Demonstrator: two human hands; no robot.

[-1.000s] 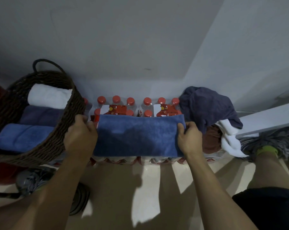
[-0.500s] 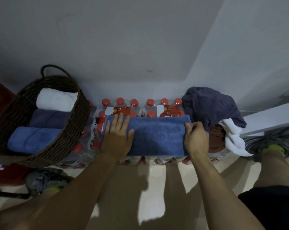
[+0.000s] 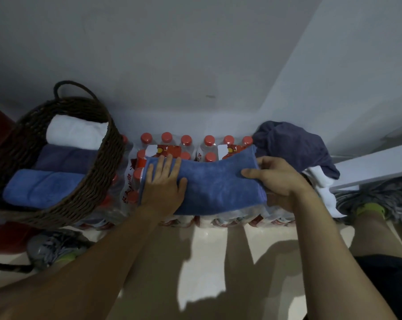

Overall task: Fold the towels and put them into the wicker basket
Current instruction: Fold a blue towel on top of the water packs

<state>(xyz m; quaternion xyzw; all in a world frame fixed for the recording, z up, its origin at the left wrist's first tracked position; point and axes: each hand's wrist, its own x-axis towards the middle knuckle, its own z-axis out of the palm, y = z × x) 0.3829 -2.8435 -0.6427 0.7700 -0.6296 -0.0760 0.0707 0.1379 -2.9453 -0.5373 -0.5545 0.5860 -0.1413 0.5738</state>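
Three folded towels lie in the wicker basket (image 3: 98,179). My left hand (image 3: 164,183) presses flat on the blue towel (image 3: 218,181) atop the bottle packs (image 3: 188,144); my right hand (image 3: 276,179) pinches its end. The unfolded pile (image 3: 294,146) waits.

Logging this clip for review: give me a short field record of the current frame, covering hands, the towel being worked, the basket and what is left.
left hand: flat, pressing the towel's left end
right hand: grips the towel's right end
blue towel: folded strip on the bottled water packs
wicker basket: holds white, purple-blue and blue folded towels
unfolded pile: dark and white towels, right
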